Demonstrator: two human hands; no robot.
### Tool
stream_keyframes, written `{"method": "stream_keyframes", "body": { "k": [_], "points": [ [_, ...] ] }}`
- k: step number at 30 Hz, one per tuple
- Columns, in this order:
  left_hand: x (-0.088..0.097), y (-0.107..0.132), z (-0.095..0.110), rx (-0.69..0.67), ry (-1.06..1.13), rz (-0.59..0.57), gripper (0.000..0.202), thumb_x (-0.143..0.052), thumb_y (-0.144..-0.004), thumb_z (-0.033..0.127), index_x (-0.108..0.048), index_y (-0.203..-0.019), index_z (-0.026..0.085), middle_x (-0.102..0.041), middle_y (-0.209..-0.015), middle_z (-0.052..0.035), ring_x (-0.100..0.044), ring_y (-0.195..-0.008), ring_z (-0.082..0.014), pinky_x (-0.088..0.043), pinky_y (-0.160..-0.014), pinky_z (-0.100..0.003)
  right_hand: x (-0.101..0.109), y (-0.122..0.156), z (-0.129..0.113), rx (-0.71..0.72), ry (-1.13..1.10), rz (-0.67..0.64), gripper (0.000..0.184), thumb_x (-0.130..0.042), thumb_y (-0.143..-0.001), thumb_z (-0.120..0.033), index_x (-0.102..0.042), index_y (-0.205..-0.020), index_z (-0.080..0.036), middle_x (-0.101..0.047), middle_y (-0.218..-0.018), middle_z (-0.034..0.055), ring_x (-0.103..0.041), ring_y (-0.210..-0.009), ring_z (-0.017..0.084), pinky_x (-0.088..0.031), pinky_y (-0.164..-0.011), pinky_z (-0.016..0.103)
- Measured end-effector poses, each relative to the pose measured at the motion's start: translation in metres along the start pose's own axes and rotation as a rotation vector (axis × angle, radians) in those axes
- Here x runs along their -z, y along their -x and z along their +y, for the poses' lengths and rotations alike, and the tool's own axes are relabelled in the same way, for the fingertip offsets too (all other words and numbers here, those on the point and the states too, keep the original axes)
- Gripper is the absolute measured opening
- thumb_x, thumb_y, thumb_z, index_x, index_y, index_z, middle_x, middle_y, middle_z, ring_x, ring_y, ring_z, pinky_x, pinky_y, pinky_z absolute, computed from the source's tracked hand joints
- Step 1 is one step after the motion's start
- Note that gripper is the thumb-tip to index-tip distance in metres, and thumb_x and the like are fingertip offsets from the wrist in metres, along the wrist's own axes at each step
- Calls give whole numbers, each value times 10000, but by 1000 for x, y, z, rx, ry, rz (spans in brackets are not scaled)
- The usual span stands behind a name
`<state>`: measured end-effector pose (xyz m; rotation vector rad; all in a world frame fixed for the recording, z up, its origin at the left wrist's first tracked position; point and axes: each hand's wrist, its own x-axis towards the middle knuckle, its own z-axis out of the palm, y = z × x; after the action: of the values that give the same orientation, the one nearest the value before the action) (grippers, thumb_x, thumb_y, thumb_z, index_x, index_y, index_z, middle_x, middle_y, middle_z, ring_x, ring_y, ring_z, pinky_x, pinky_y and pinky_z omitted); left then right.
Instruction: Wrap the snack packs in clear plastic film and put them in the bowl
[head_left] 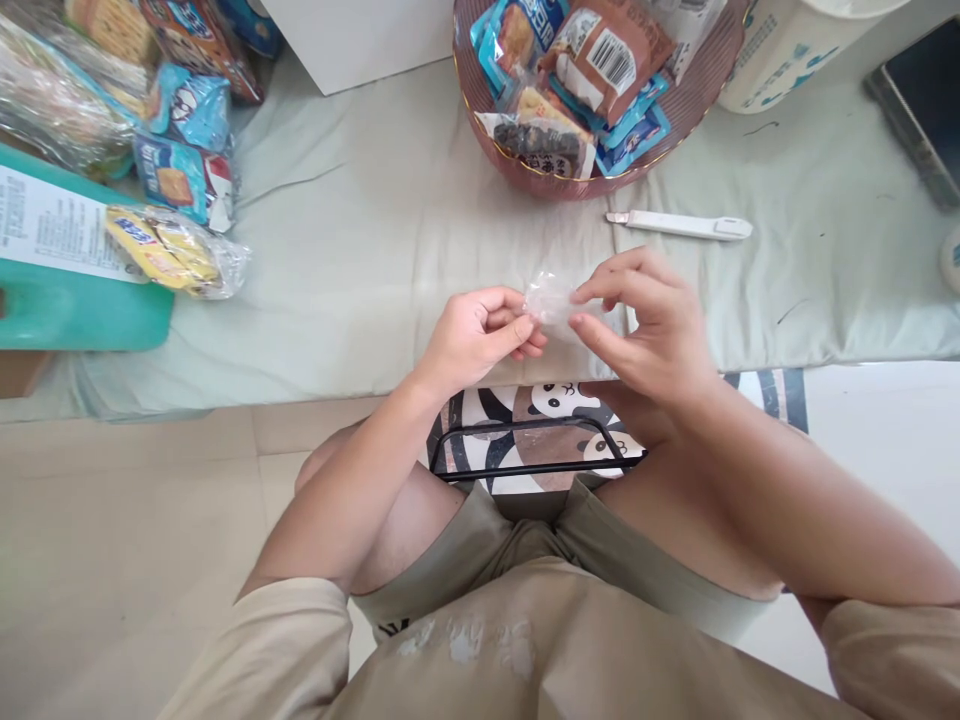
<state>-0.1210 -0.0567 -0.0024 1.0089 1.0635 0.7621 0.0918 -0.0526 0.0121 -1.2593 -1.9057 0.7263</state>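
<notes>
My left hand point(487, 335) pinches a small piece of crumpled clear plastic point(551, 297) between thumb and fingers, just above the table's front edge. Beside it, my right hand point(649, 320) has its thumb and forefinger apart at the right side of the plastic. Whether those fingertips touch it I cannot tell. The plastic looks like a thin film or small bag; its exact kind is unclear. Beyond my right hand lies a white utility knife point(686, 226), its tip pointing left.
A pink ribbed bowl point(510, 170) of packaged snacks stands at the back, with a white tub point(780, 60) and a dark flat device point(919, 110) to its right. On the left, several snack packs point(180, 185) and a yellow pack point(176, 250) lie by a teal box point(112, 315).
</notes>
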Motion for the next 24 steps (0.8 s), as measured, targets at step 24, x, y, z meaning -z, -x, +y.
{"method": "stream_keyframes", "body": {
  "k": [24],
  "points": [
    [-2, 1, -3, -80, -27, -47, 490, -862, -742, 601, -704, -883, 159, -781, -755, -40, -777, -687, -165, -658, -652, -254, -8, 2, 12, -121, -293, -135, 432, -808, -840, -479, -599, -1146, -255, -678, -1028, 49, -664, -906, 204, -574, -739, 358]
  ]
}}
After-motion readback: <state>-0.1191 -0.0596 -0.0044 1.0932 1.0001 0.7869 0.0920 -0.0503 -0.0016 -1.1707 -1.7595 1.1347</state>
